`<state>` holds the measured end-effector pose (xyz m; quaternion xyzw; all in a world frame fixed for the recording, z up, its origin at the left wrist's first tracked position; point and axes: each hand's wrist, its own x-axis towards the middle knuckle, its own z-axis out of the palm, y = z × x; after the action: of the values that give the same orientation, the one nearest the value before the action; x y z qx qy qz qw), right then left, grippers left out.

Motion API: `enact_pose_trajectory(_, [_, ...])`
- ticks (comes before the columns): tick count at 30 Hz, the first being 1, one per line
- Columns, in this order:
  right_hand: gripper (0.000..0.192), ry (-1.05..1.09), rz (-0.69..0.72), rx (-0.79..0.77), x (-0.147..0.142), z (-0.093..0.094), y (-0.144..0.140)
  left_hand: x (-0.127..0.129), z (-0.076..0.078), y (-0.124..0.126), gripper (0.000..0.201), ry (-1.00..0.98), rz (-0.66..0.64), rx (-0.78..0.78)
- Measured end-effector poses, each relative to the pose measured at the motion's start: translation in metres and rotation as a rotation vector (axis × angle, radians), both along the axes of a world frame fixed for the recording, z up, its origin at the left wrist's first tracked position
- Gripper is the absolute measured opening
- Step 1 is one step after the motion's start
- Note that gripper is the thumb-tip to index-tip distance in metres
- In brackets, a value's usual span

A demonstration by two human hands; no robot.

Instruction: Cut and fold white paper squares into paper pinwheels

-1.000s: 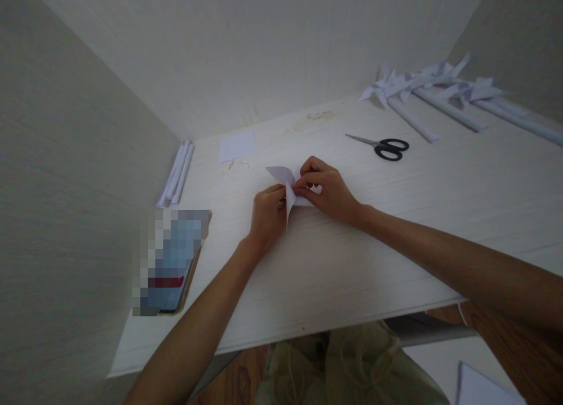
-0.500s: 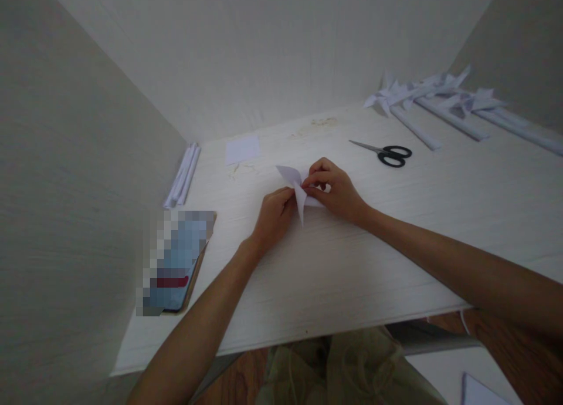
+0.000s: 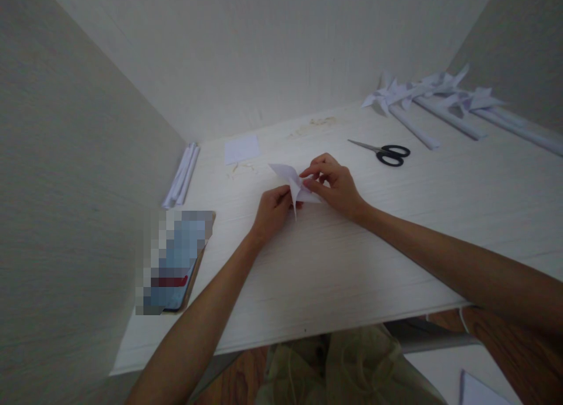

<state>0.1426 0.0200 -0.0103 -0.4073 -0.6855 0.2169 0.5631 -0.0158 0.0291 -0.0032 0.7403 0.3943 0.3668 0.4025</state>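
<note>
A folded piece of white paper (image 3: pixel 288 175) with pointed flaps is held just above the white table (image 3: pixel 334 258), near its middle. My left hand (image 3: pixel 271 208) pinches the paper's lower left part. My right hand (image 3: pixel 335 184) grips the paper from the right with its fingertips on the fold. Both hands touch each other around the paper.
Black scissors (image 3: pixel 387 152) lie to the right behind my hands. Several paper pinwheels on rolled sticks (image 3: pixel 433 97) lie at the back right. A small paper square (image 3: pixel 241 149) and rolled paper sticks (image 3: pixel 181 175) lie at the back left. A phone (image 3: pixel 176 264) rests at the left.
My hands have kept working the folded paper; its lower flap has drawn in and the upper flap points further left. The view has shifted slightly.
</note>
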Motion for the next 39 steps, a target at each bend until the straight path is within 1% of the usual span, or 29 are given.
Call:
enact_pose_trajectory(3, [0.026, -0.052, 0.015, 0.067, 0.0011, 0.0039, -0.0051, 0.0002, 0.0013, -0.0008, 0.021, -0.043, 0.029, -0.023])
enact_pose_trajectory(6, [0.043, -0.132, 0.015, 0.125, 0.0002, 0.0062, -0.0084, -0.0009, 0.0024, -0.0012, 0.022, -0.061, 0.042, -0.006])
enact_pose_trajectory(9, [0.048, -0.161, 0.006, 0.148, -0.0015, 0.0051, -0.0076, -0.0019, 0.0018, -0.0002, 0.022, -0.050, 0.043, 0.019])
enact_pose_trajectory(14, [0.048, -0.170, 0.015, 0.193, -0.0033, 0.0023, -0.0042, -0.0013, 0.0004, 0.0014, 0.022, -0.038, 0.047, 0.050])
enact_pose_trajectory(20, [0.045, -0.182, -0.005, 0.109, -0.0031, 0.0041, -0.0064, -0.0003, 0.0017, 0.0000, 0.023, -0.084, 0.033, -0.005])
enact_pose_trajectory(28, [0.045, -0.176, -0.004, 0.111, -0.0028, 0.0025, -0.0053, -0.0012, -0.0015, 0.0013, 0.022, -0.086, 0.016, 0.001])
enact_pose_trajectory(39, [0.044, -0.158, -0.027, 0.085, -0.0023, 0.0006, -0.0033, 0.0004, 0.0023, -0.0014, 0.021, -0.049, 0.048, 0.003])
